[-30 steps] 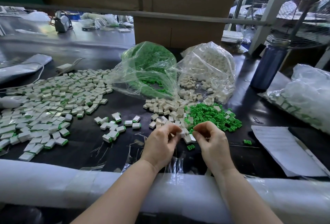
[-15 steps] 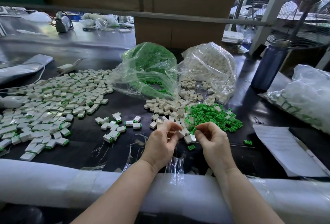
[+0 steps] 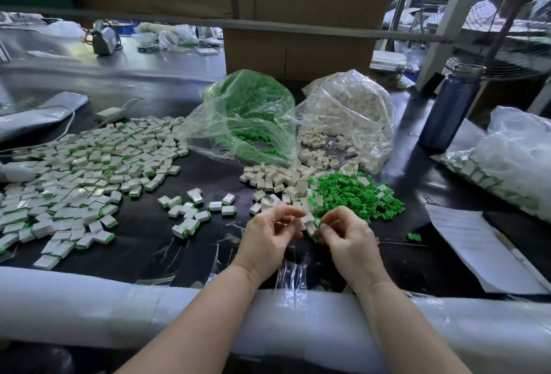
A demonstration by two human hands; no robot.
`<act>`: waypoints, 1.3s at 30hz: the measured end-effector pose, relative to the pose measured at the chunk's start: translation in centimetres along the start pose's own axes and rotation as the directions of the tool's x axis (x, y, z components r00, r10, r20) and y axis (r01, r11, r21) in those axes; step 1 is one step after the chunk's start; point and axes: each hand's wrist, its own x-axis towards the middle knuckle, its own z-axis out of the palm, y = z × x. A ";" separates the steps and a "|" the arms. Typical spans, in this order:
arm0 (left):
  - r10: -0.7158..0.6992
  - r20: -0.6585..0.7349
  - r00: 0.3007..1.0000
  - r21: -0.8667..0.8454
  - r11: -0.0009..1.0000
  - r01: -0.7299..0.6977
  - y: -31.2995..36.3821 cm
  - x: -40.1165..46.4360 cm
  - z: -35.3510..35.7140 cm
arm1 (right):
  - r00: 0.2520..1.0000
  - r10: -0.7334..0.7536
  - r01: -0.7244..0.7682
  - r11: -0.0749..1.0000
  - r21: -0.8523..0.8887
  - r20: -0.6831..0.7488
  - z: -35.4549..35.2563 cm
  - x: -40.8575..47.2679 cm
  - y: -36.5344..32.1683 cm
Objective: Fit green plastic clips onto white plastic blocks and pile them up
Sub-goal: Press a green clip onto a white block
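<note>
The step in hand looks like the fitting itself: both hands meet low over the dark counter (image 3: pixel 143 251), just in front of the loose heap of small green plastic clips (image 3: pixel 357 194) and the scatter of bare white plastic blocks (image 3: pixel 277 176). The left hand (image 3: pixel 268 239) has its fingers curled, pinching what seems to be 1 white block (image 3: pixel 308 220) at the fingertips. The right hand (image 3: pixel 348 239) is curled too, thumb and forefinger pinching a green clip (image 3: pixel 317 223) pressed against that block; whether it is fully seated cannot be told.

Next, by my reading, the clip needs a firm push home, and then the finished piece goes left, to the wide pile of clipped white-and-green blocks (image 3: pixel 77 176), with a small cluster of finished ones (image 3: pixel 190 209) nearer.

Behind stand a clear bag of green clips (image 3: pixel 250 111) and a clear bag of white blocks (image 3: pixel 348 111).
</note>
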 end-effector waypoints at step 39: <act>-0.070 0.158 0.985 0.044 0.997 0.064 0.1 0.0 0.0 | 0.984 -0.023 -0.021 0.971 0.237 0.179 -0.5 -0.3 -0.7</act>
